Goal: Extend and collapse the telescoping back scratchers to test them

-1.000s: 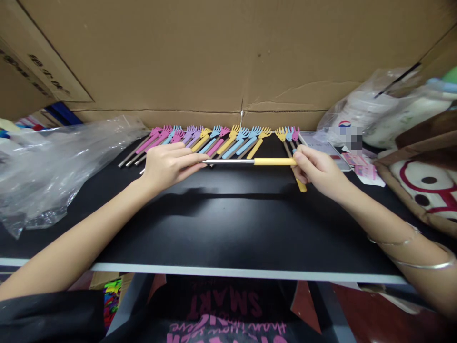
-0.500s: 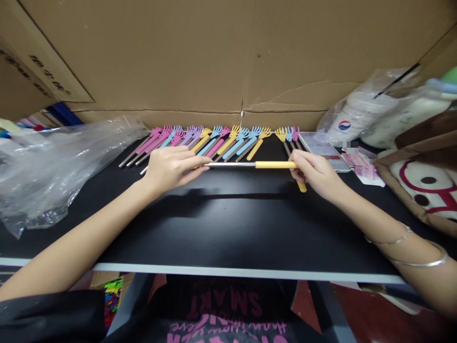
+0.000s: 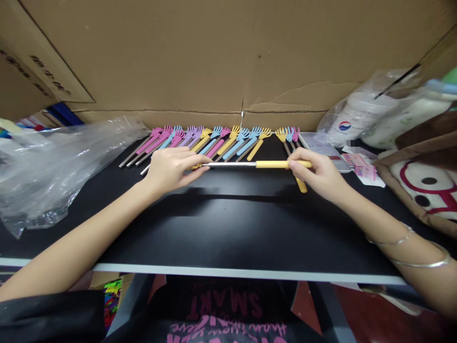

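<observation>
A yellow-handled telescopic back scratcher (image 3: 273,164) is held level above the black table, its metal rod stretched between my hands. My left hand (image 3: 174,166) pinches the rod's left end, and its fingers mostly cover the yellow head. On the other side my right hand (image 3: 314,167) grips the yellow handle near its end between thumb and fingers. Behind my left hand lies a row of back scratchers (image 3: 232,143) in pink, blue, purple and yellow. A smaller group of back scratchers (image 3: 285,136) lies behind my right hand, one yellow handle reaching out below it.
Clear plastic bags (image 3: 71,162) lie on the left of the black table (image 3: 228,233). At right are a phone (image 3: 321,145), pink-printed papers (image 3: 360,166), a bagged white cup (image 3: 367,112) and a brown plush-like item (image 3: 428,176). Cardboard (image 3: 178,57) stands behind.
My right hand's grip has shifted along the yellow handle, so more of the handle's end shows. My left hand stays almost in place on the rod's left end.
</observation>
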The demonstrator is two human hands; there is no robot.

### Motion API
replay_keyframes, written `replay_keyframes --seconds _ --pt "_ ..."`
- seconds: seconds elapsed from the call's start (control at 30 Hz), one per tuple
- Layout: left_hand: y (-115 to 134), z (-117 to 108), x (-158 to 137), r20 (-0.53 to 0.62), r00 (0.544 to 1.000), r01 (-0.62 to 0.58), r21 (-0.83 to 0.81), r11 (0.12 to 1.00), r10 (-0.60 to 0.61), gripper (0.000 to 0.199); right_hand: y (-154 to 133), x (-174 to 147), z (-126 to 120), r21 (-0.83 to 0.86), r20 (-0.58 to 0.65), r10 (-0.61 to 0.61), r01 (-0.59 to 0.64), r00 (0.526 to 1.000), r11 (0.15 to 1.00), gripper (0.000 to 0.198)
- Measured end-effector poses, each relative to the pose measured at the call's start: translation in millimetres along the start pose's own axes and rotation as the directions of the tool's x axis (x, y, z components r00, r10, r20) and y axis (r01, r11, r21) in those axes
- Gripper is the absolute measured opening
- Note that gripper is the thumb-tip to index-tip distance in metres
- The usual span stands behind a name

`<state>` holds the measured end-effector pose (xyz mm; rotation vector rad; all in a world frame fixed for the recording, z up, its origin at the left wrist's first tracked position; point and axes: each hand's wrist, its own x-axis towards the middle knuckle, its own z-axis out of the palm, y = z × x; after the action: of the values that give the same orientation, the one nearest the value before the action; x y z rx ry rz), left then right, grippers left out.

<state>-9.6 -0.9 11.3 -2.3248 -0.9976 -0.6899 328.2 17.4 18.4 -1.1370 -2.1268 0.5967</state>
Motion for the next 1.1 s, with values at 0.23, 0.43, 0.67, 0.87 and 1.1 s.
replay_keyframes --seconds 0.23,0.43,0.67,0.87,1.1 --pt "2 1 -1 0.029 0.999 0.037 -0.030 0.999 -0.036 0.033 -3 2 0 -0.018 -0.037 0.004 -0.005 0.999 1.000 0.042" --pt "4 1 0 0.013 1.000 0.026 -0.034 0.999 -0.026 0.029 -1 2 1 -0.006 -0.041 -0.004 0.004 0.999 1.000 0.039" --pt "6 1 0 0.042 0.998 0.052 -0.038 0.998 -0.050 0.031 1 3 2 -0.002 -0.045 0.003 -0.003 0.999 1.000 0.034" --pt "5 2 -1 0.049 0.999 0.016 -0.063 0.998 -0.013 0.033 3 3 2 -0.020 -0.033 -0.012 0.011 0.999 1.000 0.030" --pt "2 4 -2 0.105 0.994 0.044 -0.100 0.994 -0.034 0.044 7 4 1 -0.073 0.015 -0.050 0.051 0.999 0.996 0.024"
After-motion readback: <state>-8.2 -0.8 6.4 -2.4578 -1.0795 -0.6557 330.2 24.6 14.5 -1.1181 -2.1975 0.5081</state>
